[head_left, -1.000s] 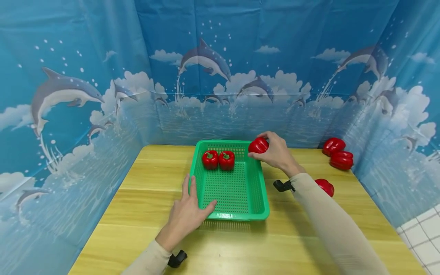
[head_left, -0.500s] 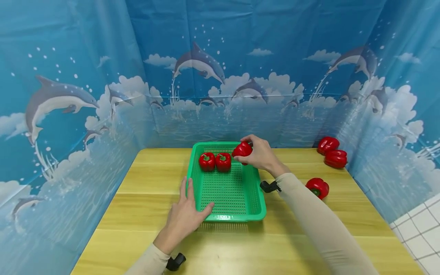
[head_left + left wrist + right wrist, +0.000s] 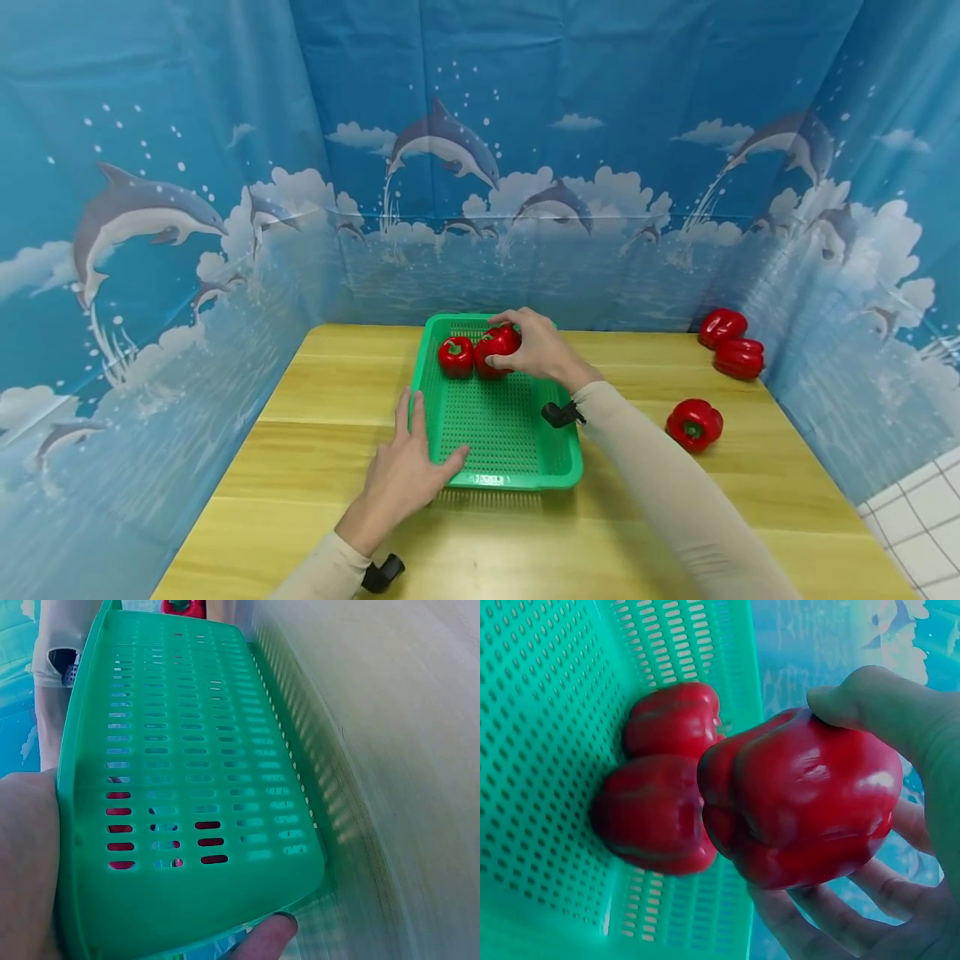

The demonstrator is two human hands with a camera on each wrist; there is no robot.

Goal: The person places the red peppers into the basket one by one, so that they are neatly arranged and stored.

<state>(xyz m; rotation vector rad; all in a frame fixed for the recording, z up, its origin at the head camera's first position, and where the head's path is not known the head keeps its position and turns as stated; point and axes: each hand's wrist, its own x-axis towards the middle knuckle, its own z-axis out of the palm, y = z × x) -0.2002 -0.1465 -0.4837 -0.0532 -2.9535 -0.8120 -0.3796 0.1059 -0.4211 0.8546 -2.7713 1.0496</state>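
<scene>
My right hand [image 3: 542, 348] grips a red bell pepper [image 3: 802, 799] with the thumb on one side and the fingers on the other. It hangs over the far part of a green plastic basket [image 3: 561, 467]. Inside the basket, two more red bell peppers sit side by side against the far wall: the left pepper [image 3: 455, 358] and the right pepper [image 3: 656, 817], partly covered by the held one in the head view. At the basket's near left corner rests my left hand [image 3: 405, 471], fingers extended along the side and thumb spread toward the front rim.
On the wooden table [image 3: 330, 400], right of the basket, lies one red bell pepper [image 3: 694, 425]. Farther back at the right edge are two others, a rear pepper [image 3: 722, 327] and a front pepper [image 3: 739, 358]. A dolphin-print curtain [image 3: 450, 267] encloses the table.
My right hand has carried the held pepper leftward from the basket's far right corner to the peppers inside. The left hand has stayed at the basket's corner.
</scene>
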